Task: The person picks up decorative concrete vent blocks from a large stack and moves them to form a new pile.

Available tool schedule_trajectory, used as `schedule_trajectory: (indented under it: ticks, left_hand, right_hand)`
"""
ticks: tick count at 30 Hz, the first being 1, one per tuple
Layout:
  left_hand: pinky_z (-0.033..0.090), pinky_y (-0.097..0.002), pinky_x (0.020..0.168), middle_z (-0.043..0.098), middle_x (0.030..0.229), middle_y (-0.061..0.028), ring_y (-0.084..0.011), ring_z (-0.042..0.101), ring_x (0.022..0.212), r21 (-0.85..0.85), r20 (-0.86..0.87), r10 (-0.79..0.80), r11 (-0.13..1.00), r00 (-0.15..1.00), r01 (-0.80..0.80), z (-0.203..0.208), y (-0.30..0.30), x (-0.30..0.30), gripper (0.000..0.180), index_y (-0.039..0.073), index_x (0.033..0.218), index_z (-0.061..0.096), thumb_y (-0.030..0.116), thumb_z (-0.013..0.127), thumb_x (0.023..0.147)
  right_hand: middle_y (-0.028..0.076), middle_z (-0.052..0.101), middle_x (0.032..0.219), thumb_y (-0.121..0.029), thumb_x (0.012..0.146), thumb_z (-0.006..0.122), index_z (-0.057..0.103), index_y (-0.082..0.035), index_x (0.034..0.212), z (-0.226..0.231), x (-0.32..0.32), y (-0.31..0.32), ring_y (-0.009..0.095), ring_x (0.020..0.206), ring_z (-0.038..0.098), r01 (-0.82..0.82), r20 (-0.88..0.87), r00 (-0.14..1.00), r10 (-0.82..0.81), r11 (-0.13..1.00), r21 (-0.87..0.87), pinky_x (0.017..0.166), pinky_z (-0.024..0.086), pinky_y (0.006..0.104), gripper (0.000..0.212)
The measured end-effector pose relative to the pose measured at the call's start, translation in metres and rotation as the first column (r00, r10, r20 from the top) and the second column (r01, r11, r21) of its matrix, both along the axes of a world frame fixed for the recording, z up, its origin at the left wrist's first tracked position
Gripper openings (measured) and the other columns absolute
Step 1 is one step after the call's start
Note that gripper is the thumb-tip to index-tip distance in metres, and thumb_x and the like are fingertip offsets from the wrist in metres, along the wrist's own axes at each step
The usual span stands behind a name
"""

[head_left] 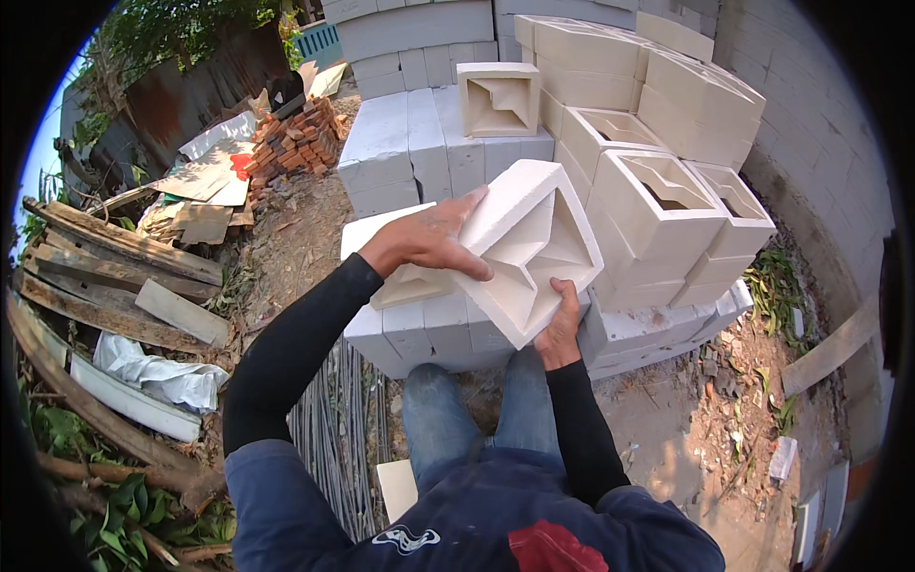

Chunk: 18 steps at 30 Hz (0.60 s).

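Between my two hands I hold a cream ventilation block (510,246), a square frame with angled inner fins, tilted above the stacked blocks. My left hand (434,234) grips its left side, thumb on the front edge and fingers over the upper side. My right hand (562,329) clasps the lower right corner. Under my left hand, another ventilation block (415,289) lies on the light grey blocks (448,326), partly hidden. A further ventilation block (498,100) sits on the grey blocks behind.
More ventilation blocks (658,205) are piled high at the right, beside a grey wall (820,114). At the left lie old planks (114,276), a white plastic sheet (157,370) and a heap of red bricks (295,138). Metal rods (334,439) lie by my legs.
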State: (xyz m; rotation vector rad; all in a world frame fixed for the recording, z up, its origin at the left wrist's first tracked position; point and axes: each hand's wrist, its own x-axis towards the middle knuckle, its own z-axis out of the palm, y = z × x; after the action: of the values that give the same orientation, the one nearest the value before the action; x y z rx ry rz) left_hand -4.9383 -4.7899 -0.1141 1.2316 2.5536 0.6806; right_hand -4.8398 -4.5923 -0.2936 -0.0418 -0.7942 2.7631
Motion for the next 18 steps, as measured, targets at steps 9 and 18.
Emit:
schedule_trajectory:
  ticks: [9,18]
  left_hand:
    - [0.038,-0.0377,0.115,0.046,0.151,-0.027,-0.0362,0.049,0.136,-0.172,0.063,-0.042,0.984,0.997,0.052,-0.017,0.048,-0.076,0.132,0.006,0.163,0.021,0.039,0.088,0.054]
    - [0.04,-0.0376,0.115,0.05,0.149,-0.0215,-0.0333,0.051,0.134,-0.198,0.027,-0.153,0.968,0.988,0.155,-0.047,0.084,-0.114,0.132,0.007,0.162,0.023,0.025,0.092,0.051]
  right_hand:
    - [0.014,0.058,0.134,-0.03,0.095,0.067,0.042,-0.004,0.145,-0.064,-0.048,0.03,0.032,0.124,0.058,-0.087,0.315,0.949,0.015,0.972,0.218,0.102,0.05,0.0545,0.062]
    - [0.013,0.06,0.131,-0.024,0.092,0.078,0.043,-0.003,0.143,-0.104,-0.083,0.019,0.03,0.117,0.064,0.005,0.379,0.924,-0.045,0.994,0.107,0.093,0.059,0.0491,0.066]
